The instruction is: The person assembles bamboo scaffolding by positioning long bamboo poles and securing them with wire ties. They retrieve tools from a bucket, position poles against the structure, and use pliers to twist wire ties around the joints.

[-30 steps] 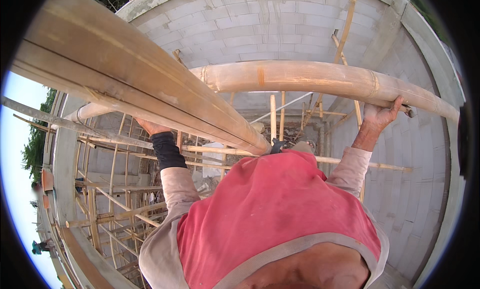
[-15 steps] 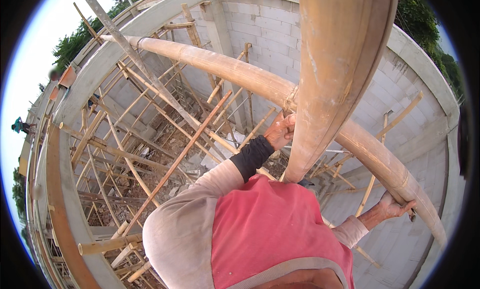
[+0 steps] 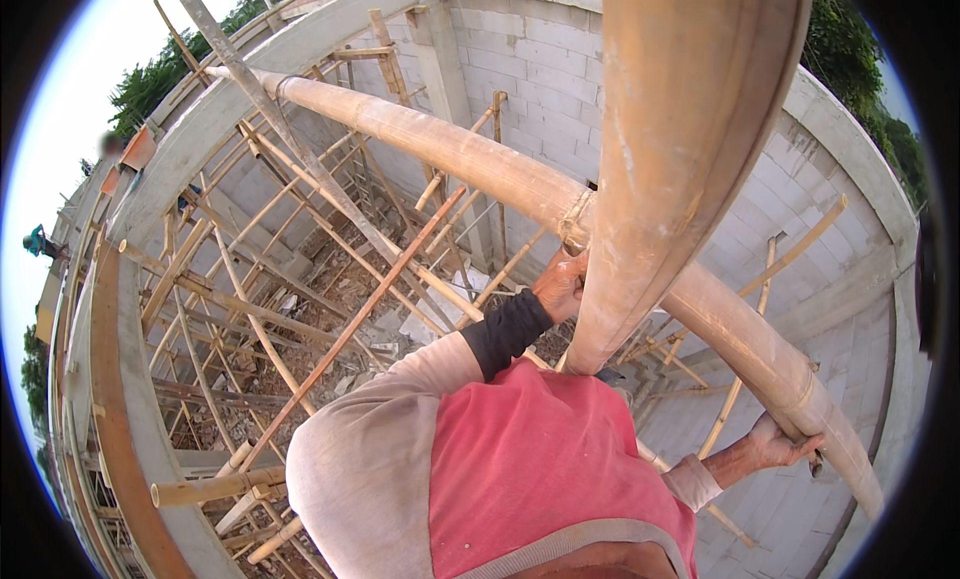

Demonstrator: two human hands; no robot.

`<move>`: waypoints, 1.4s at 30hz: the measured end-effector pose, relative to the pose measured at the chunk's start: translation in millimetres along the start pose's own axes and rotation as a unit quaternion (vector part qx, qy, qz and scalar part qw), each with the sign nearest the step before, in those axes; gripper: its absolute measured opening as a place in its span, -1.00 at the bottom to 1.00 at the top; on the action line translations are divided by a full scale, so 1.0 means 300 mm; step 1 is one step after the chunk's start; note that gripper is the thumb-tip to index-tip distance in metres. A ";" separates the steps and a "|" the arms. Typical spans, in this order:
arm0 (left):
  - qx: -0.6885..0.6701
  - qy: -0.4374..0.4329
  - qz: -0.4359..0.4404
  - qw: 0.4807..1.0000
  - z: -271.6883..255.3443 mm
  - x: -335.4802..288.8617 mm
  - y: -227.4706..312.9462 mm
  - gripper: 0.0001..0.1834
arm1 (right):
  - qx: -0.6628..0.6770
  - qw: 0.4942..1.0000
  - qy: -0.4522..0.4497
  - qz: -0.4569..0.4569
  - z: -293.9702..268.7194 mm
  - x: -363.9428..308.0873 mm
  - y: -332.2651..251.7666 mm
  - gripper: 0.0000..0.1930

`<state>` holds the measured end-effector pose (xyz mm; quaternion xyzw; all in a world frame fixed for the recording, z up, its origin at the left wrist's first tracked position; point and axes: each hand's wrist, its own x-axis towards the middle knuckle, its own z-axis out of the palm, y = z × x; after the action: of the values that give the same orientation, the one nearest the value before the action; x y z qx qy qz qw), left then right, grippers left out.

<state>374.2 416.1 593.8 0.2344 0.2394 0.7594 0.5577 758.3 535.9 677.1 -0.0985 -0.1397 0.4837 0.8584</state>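
Note:
A thick bamboo pole [image 3: 440, 144] crosses in front of me from upper left to lower right. Another thick bamboo pole [image 3: 690, 139] rises close to me and passes in front of it. My left hand [image 3: 562, 284], below a dark-cuffed sleeve, is curled against the underside of the crossing pole. The upright pole hides part of its fingers and whatever they hold. Farther right, my right hand [image 3: 775, 445] grips the crossing pole from below. A small dark end [image 3: 815, 465] pokes out by its fingertips; its kind is unclear.
Bamboo scaffolding [image 3: 260, 309] stands below on the left over rubble-strewn ground. A slanting reddish timber [image 3: 365, 319] and a long grey pole [image 3: 290, 139] cross it. Block walls [image 3: 530, 64] with a concrete beam [image 3: 180, 169] surround me. Another person [image 3: 45, 244] is far left.
My left hand has turned and moved slightly down, its fingers now more hidden beside the upright pole. The right hand and the crossing pole's right end sit slightly lower and farther left.

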 end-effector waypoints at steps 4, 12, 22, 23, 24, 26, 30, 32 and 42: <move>0.007 -0.005 -0.007 1.000 0.078 -0.031 0.041 -0.59 | -0.007 1.000 -0.008 -0.009 -0.006 -0.002 -0.017 -0.23; -0.056 0.018 -0.007 0.998 0.019 -0.067 0.003 -0.51 | -0.034 0.999 0.002 -0.020 -0.007 -0.028 -0.038 -0.24; -0.105 -0.073 -0.171 0.977 -0.169 -0.057 0.040 -0.42 | 0.005 1.000 -0.004 -0.003 -0.040 -0.112 -0.039 -0.27; -0.114 -0.084 -0.204 0.969 -0.185 -0.061 0.079 -0.41 | -0.004 1.000 0.016 0.004 -0.021 -0.122 -0.011 -0.27; -0.122 -0.100 -0.248 0.956 -0.196 -0.063 0.125 -0.40 | 0.011 1.000 -0.009 0.028 -0.004 -0.133 -0.006 -0.24; -0.146 -0.140 -0.372 0.906 -0.175 -0.032 0.203 -0.38 | 0.033 0.999 0.001 0.043 0.037 -0.141 -0.019 -0.26; -0.159 -0.189 -0.647 0.722 -0.068 0.081 0.241 -0.34 | 0.029 0.999 0.006 0.026 0.003 -0.132 -0.052 -0.25; -0.144 -0.190 -0.726 0.645 -0.013 0.110 0.260 -0.32 | 0.035 0.999 0.012 0.028 -0.006 -0.130 -0.053 -0.25; -0.044 -0.194 -0.858 0.474 0.176 0.155 0.305 -0.22 | 0.042 0.998 0.019 0.048 -0.022 -0.147 -0.049 -0.22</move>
<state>327.3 442.0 696.2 0.0287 0.1726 -0.1534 0.9726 750.6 490.3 669.1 -0.0780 -0.0976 0.5279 0.8401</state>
